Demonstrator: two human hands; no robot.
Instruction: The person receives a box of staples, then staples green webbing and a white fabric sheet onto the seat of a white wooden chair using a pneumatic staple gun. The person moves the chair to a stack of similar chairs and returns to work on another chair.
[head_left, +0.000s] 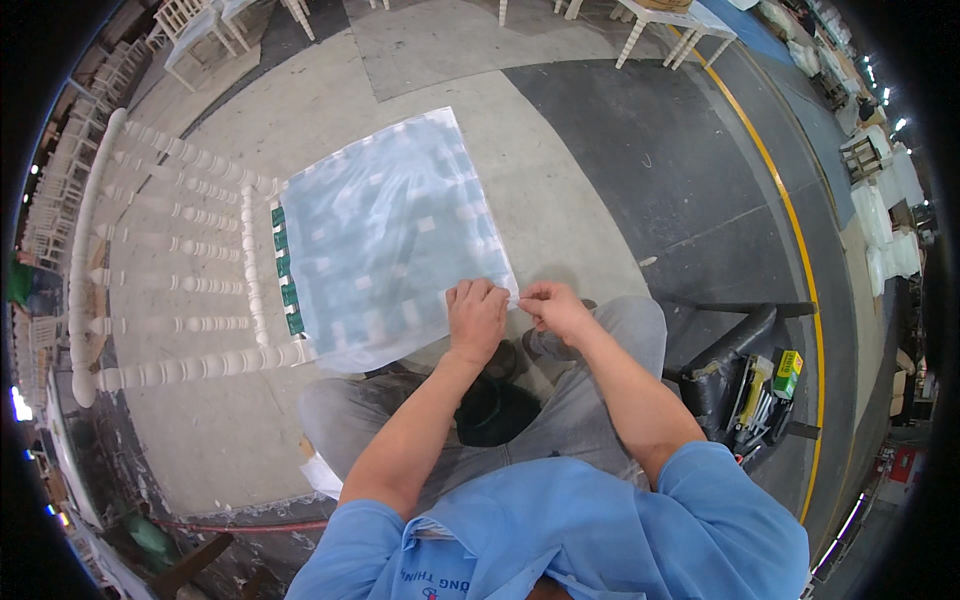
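Observation:
In front of me stands a white wooden chair, with its turned-spindle back toward the left. A translucent plastic sheet covers its seat, and a pale checked pattern shows through. Green woven strips are visible along the seat's edge by the back. At the sheet's near right corner, my left hand is closed, its bent fingers gripping the plastic edge. Just right of it, my right hand pinches the corner's tip between thumb and fingertips. Whether anything small is also in that pinch is too fine to see.
A black padded seat stands at my right, holding tools and a green-and-yellow box. More white furniture stands at the far side. Between my knees is a dark round object. A yellow line crosses the floor on the right.

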